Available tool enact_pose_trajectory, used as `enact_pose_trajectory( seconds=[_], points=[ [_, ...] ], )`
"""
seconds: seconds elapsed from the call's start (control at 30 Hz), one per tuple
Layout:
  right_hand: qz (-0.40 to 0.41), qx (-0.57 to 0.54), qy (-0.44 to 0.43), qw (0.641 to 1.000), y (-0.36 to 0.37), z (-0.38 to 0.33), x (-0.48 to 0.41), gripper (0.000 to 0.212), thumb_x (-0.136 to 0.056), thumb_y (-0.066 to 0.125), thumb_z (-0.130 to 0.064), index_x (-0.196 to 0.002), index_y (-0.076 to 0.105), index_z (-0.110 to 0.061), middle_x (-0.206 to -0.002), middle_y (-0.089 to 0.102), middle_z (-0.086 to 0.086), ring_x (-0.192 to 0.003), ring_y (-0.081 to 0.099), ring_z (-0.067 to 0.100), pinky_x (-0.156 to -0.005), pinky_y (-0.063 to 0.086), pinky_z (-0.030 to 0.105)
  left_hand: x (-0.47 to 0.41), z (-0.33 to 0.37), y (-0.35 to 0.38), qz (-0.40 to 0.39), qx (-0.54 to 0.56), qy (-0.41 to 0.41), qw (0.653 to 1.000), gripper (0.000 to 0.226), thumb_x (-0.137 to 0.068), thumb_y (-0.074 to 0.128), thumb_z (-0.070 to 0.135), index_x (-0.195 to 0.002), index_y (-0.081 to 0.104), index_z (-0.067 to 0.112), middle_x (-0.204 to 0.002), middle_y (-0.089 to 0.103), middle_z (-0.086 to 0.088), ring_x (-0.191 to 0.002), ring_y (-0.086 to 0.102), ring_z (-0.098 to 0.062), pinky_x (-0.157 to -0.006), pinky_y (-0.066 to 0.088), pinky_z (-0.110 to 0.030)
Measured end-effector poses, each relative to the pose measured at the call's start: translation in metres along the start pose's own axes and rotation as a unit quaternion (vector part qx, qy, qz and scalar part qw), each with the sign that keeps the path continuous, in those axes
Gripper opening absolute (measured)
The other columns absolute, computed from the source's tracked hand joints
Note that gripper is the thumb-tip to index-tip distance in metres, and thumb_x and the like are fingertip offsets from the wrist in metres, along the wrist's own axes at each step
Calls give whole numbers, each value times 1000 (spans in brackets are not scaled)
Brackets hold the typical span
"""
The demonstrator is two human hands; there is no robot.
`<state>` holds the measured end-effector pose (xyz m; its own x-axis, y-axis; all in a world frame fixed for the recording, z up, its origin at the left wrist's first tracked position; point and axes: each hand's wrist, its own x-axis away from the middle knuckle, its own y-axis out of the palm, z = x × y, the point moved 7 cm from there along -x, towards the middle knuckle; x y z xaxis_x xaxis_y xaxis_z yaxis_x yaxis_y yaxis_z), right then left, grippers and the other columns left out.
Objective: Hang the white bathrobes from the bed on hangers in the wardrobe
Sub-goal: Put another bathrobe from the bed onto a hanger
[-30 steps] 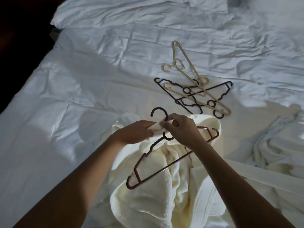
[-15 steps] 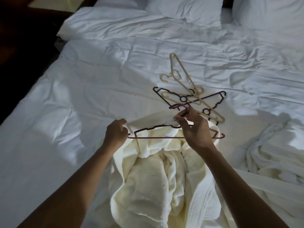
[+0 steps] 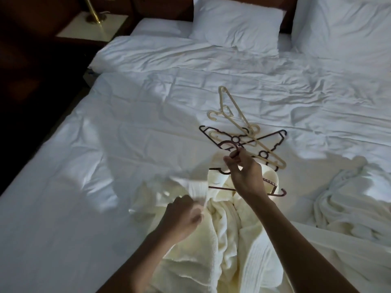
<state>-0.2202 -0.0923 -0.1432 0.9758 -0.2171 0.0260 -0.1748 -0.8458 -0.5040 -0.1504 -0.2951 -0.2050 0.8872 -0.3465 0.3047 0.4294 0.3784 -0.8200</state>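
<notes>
Two hands work the robe (image 3: pixel 222 240): right hand (image 3: pixel 245 176) pinches the hanger (image 3: pixel 226 143) by its hook above the collar; left hand (image 3: pixel 184 214) clenches a fold at the robe's left edge. Spare hangers (image 3: pixel 243 132) lie just beyond, second robe (image 3: pixel 347 204) well right. Wide sheet (image 3: pixel 95 166) stretches left of it.

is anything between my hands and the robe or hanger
Nothing visible does. The left hand already grips the robe, and the right hand pinches the hanger by its hook. The wardrobe is out of view.
</notes>
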Motion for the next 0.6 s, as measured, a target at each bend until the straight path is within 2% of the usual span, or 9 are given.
enact_pose_trajectory(
  seconds=[0.03, 0.1, 0.17, 0.2, 0.27, 0.37, 0.47, 0.53, 0.6],
  points=[
    [-11, -3, -7, 1000, 0, -4, 3, 14, -98, 66, -32, -91, 59, -21, -88, 69, -6, -88, 65, 6, -78, 50, 29, 6, -2, -2, 22, 36, -15, 999, 27, -93, 60, 47, -112, 68, 31, -109, 62, 9, -107, 60, -16, -92, 48, -38],
    [-35, -10, -15, 999, -1, -9, 9, 14, -99, 64, -31, -91, 57, -23, -90, 68, -5, -89, 64, 5, -76, 47, 25, 12, -2, -35, 190, 113, -18, 975, 25, -87, 69, 45, -100, 63, 25, -101, 57, 10, -97, 57, -15, -85, 48, -37],
    [-53, -25, -15, 998, -5, -14, 16, 13, -100, 63, -31, -92, 56, -24, -90, 67, -5, -88, 63, 5, -76, 47, 23, 12, 12, -71, 319, 73, 15, 945, 33, -84, 73, 41, -105, 59, 20, -106, 55, 6, -100, 53, -19, -86, 43, -37],
    [-57, -37, -20, 997, -7, -18, 19, 13, -101, 63, -31, -91, 56, -25, -90, 67, -5, -89, 63, 7, -78, 48, 24, 9, 23, -84, 335, 31, 47, 941, 40, -85, 72, 43, -112, 58, 17, -112, 57, 2, -106, 53, -22, -90, 42, -39],
    [-57, -65, -29, 996, -12, -29, 26, 13, -100, 63, -31, -91, 57, -25, -89, 67, -5, -89, 63, 11, -80, 51, 27, -4, 32, -90, 275, -40, 91, 956, 43, -94, 60, 50, -120, 55, 16, -112, 64, -4, -107, 60, -28, -90, 47, -42],
    [-83, -63, -48, 993, -18, -43, 32, 13, -98, 67, -30, -89, 59, -24, -87, 67, -5, -88, 64, 14, -83, 52, 31, -9, 28, -84, 106, 44, 63, 991, 31, -99, 47, 55, -109, 49, 25, -87, 72, -6, -83, 68, -34, -72, 54, -39],
    [-208, -63, -5, 976, -24, -41, 36, 12, -82, 70, -24, -93, 69, -28, -100, 70, -8, -99, 66, 12, -88, 54, 37, 12, 35, -94, 126, 14, 69, 989, 25, -94, 45, 49, -108, 38, 30, -87, 73, -7, -86, 68, -36, -68, 45, -34],
    [-280, -53, -1, 958, -38, -43, 38, 44, -71, 62, -14, -110, 71, -33, -123, 67, -8, -118, 61, 13, -93, 52, 37, 26, 41, -105, 125, 9, 64, 990, 21, -95, 45, 47, -103, 36, 30, -80, 69, -1, -82, 66, -34, -65, 40, -34],
    [-265, -8, -18, 964, -58, -48, 31, 58, -74, 60, -4, -121, 66, -38, -137, 58, -15, -130, 53, 10, -102, 46, 33, 40, 51, -123, 123, -5, 73, 990, 21, -100, 53, 42, -97, 38, 29, -79, 66, 2, -79, 63, -31, -65, 38, -35]
  ],
)
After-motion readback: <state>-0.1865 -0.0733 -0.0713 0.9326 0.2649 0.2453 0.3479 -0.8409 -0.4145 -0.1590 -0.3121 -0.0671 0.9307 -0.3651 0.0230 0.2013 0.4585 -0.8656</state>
